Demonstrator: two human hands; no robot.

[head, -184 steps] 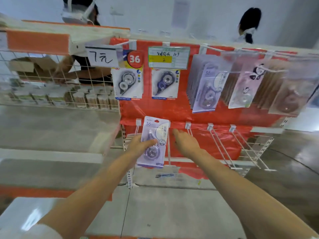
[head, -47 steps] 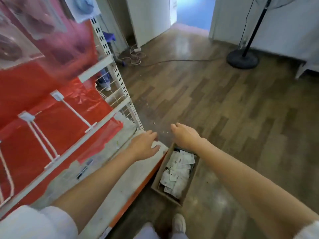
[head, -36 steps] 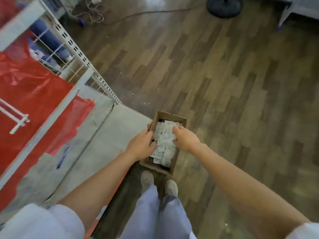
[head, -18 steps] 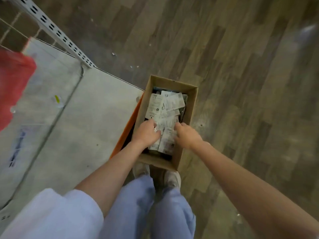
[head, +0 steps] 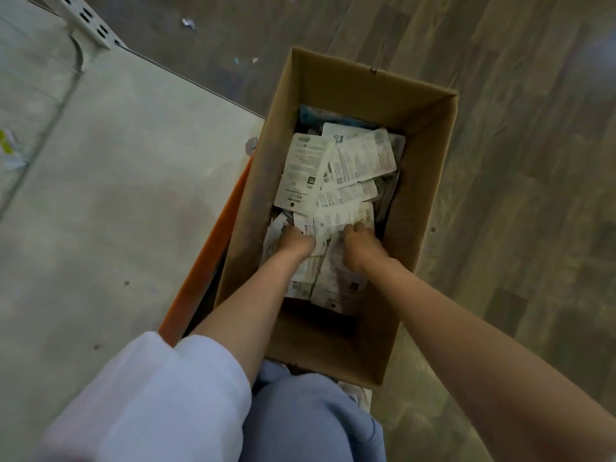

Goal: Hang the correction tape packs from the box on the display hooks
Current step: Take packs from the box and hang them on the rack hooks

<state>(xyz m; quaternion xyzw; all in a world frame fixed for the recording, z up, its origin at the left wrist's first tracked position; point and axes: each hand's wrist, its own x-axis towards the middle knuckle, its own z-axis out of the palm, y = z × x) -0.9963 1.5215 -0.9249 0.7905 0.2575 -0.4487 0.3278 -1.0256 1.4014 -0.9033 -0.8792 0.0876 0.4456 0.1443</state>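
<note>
A: Box state?
B: Brown cardboard box (head: 346, 85) open on floor, beside shelf base. White correction tape packs (head: 336, 168) jumbled inside, mostly printed backs up, overlapping, tilted.

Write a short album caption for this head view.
Both hands, left hand and right hand, dig among correction tape packs in a cardboard box.

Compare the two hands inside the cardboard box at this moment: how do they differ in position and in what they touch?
The left hand sits nearer the cardboard box's shelf-side wall; the right hand sits nearer the floor-side wall. The left hand's fingers are tucked out of sight among the correction tape packs, while the right hand's fingertips show on a card back. Both reach down into the pile; whether either grips a pack is unclear.
</note>
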